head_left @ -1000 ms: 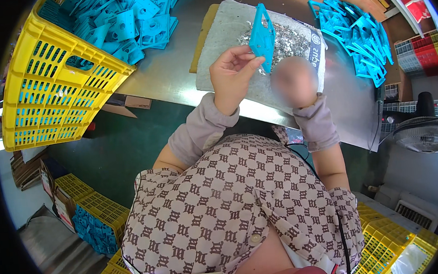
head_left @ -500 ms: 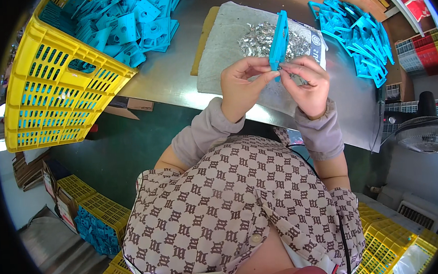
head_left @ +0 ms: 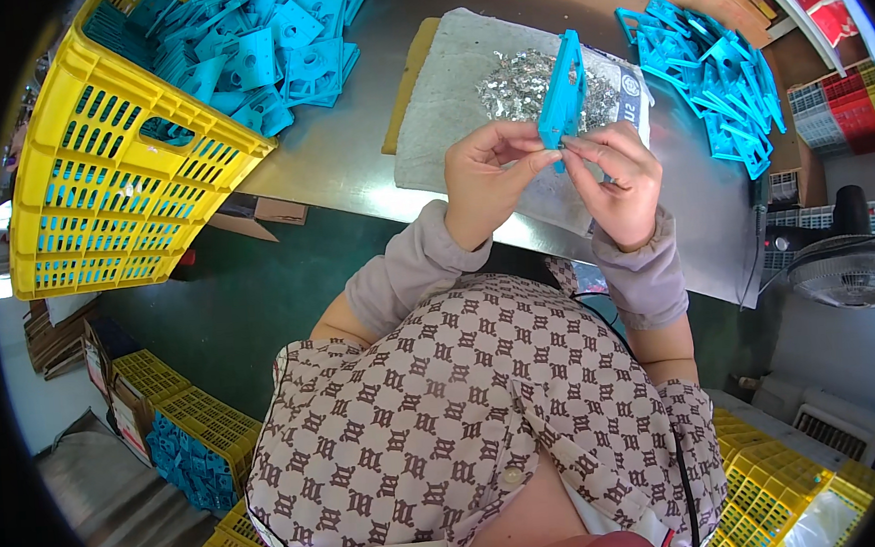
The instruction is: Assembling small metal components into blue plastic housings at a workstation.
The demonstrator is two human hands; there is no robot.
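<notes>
A flat blue plastic plate with a cut-out point(head_left: 565, 90) stands nearly edge-on to me above the table. My left hand point(head_left: 488, 180) pinches its lower end between thumb and fingers. At the same lower corner, my right hand point(head_left: 617, 177) has thumb and forefinger closed against the plate's edge. A tiny metallic bit seems to sit at those fingertips, too small to name. Behind the plate, a heap of small shiny metal clips or pieces point(head_left: 516, 83) lies on a pale cloth-like sheet point(head_left: 428, 124).
A yellow crate point(head_left: 140, 161) stands at the left, beside a big pile of blue plates point(head_left: 279, 58). More blue plates point(head_left: 716, 81) lie at the table's right. A fan point(head_left: 848, 268) is at far right. Yellow crates point(head_left: 201, 418) stand on the floor behind.
The plate has tilted slightly and come a little lower, with both hands moving down with it. My right hand has turned a bit at the plate's corner.
</notes>
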